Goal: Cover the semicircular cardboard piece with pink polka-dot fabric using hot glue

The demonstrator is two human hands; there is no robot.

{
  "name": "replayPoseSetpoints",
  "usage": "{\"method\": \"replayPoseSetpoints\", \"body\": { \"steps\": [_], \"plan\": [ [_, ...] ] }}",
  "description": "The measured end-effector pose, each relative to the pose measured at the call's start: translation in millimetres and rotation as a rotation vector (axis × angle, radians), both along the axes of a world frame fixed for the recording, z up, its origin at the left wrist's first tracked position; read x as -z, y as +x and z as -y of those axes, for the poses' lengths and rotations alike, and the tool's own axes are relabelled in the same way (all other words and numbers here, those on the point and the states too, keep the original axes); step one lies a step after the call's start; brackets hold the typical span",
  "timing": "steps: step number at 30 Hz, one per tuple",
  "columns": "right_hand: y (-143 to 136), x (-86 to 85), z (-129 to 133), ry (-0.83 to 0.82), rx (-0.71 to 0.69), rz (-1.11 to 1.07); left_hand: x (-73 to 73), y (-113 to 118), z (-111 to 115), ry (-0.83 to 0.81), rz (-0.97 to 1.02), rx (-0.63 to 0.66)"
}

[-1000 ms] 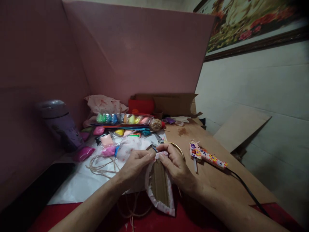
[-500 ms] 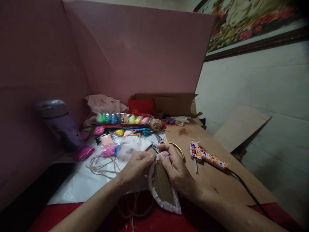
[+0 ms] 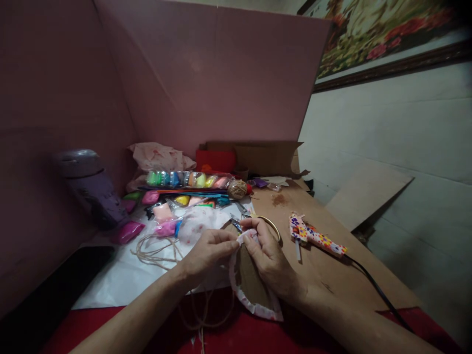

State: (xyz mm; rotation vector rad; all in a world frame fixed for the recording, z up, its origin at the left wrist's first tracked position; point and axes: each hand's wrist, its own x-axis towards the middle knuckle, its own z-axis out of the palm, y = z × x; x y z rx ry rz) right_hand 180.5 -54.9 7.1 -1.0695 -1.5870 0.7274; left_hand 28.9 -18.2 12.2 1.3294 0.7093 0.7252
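Observation:
A leaf-shaped cardboard piece point(image 3: 252, 278) has pale pink-and-white cloth point(image 3: 241, 295) folded over its rim. Its brown inner side faces up, above the red cover at the near edge. My right hand point(image 3: 271, 260) grips the upper right part, thumb on the cloth near the tip. My left hand point(image 3: 210, 253) is closed in a pinch at the cloth on the tip's left side. Just behind the fingers lie metal-bladed scissors point(image 3: 236, 223), partly hidden, beside a gold-coloured ring point(image 3: 271, 225).
A flower-patterned glue gun point(image 3: 317, 237) with a black cord lies right on brown cardboard point(image 3: 350, 285). Left are looped twine point(image 3: 155, 251), coloured clay packets point(image 3: 184, 180), a purple bottle point(image 3: 92, 189) and a dark flat object point(image 3: 62, 282). A twine ball point(image 3: 237, 189) sits behind.
The lower end of the cloth-edged piece has swung slightly right and up. Both hands keep their hold near its tip.

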Motion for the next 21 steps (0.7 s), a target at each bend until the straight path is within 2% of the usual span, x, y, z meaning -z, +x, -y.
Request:
{"method": "replayPoseSetpoints", "body": {
  "steps": [6, 14, 17, 21],
  "plan": [
    [-1.6, -0.1, -0.8, -0.017, 0.012, -0.006, -3.2, 1.8, 1.8, 0.017, -0.024, -0.034],
    [-0.6, 0.2, -0.9, -0.011, -0.011, -0.004, 4.3, 2.8, 0.4, -0.018, 0.071, -0.046],
    [-0.6, 1.2, -0.5, 0.000, -0.006, 0.006, 2.7, 3.3, 1.3, -0.047, 0.078, -0.026],
    [-1.3, 3.2, -0.2, -0.032, -0.013, -0.019, -0.3, 3.6, 2.4, -0.042, 0.040, -0.061]
  ]
}}
